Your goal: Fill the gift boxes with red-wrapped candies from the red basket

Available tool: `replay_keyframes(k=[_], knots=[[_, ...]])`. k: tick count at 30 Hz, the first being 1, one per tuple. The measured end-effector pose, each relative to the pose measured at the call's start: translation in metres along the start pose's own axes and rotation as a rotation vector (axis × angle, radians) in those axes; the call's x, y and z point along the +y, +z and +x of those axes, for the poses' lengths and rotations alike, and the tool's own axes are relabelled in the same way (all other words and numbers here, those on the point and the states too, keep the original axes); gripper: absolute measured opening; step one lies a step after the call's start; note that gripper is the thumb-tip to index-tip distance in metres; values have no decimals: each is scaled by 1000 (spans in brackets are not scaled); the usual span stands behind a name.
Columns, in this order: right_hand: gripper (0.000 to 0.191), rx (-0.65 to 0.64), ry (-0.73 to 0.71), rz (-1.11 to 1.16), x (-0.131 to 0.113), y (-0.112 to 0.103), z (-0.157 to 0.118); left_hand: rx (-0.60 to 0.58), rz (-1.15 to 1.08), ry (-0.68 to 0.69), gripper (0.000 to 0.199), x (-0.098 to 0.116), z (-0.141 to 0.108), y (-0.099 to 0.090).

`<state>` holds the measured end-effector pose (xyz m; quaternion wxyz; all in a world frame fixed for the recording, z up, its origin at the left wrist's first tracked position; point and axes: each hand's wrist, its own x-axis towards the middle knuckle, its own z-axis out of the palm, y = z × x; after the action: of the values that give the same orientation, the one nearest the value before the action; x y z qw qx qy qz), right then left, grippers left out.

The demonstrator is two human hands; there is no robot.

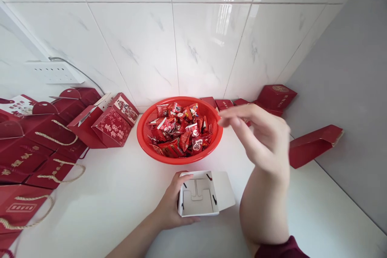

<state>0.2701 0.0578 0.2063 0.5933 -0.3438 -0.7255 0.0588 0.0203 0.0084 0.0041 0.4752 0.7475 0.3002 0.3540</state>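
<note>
The left hand point(173, 204) grips the open box point(206, 195), left of the right hand point(265, 141), whose grip is unclear.

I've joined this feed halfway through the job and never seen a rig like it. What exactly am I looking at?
There is no machine here: you see a person's two bare hands. The one picture comes from a camera worn on the head, looking forward and down.

The left hand holds a small open box, white inside, its flap sticking out to the right. The right hand is raised; whether it holds anything is unclear.

On the white counter, beyond the box, stands a red basket of wrapped packets. Red packages sit on both sides.
</note>
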Motion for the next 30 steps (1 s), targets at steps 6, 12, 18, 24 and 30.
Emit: replay_keyframes(k=[6, 12, 18, 24, 30], knots=[[33, -685, 647, -483, 118, 68, 40, -8, 0, 18, 98, -2, 1, -1], [29, -943, 801, -525, 180, 125, 30, -17, 17, 18, 98, -4, -2, -3], [25, -897, 794, -368, 201, 118, 19, -21, 10, 25, 99, -3, 0, -3], [32, -583, 725, 62, 205, 102, 14, -27, 6, 22, 99, -6, -2, -3], [45, -275, 751, 424, 214, 105, 9, -19, -11, 31, 100, -7, -2, -2]])
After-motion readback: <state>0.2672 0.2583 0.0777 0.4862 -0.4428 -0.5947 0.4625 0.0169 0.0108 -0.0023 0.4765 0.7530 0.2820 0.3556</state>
